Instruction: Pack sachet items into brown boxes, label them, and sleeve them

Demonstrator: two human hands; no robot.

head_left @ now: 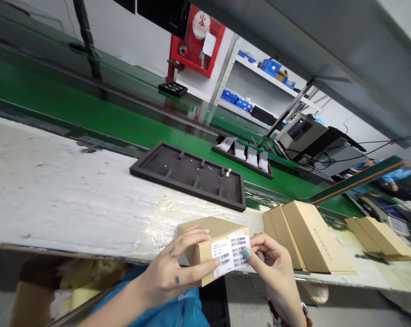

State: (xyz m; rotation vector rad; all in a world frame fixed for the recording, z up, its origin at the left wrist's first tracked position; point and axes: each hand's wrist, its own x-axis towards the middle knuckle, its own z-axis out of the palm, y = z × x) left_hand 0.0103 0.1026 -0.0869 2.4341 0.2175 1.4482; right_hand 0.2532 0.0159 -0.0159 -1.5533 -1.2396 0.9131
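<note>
A small brown cardboard box (208, 231) is held at the near edge of the white workbench (55, 190). My left hand (171, 272) is wrapped round its left end, thumb on the front face. A white barcode label (230, 254) lies on that face. My right hand (271, 261) pinches the label's right edge between thumb and fingers. Both hands are closed.
An empty black foam tray (188, 175) lies on the bench behind the box. Two flat brown boxes (307, 236) are stacked at right, more (382, 238) farther right. A tray of white packets (242, 156) rides the green conveyor (89, 109). A printer (302, 134) stands beyond; another person is at far right.
</note>
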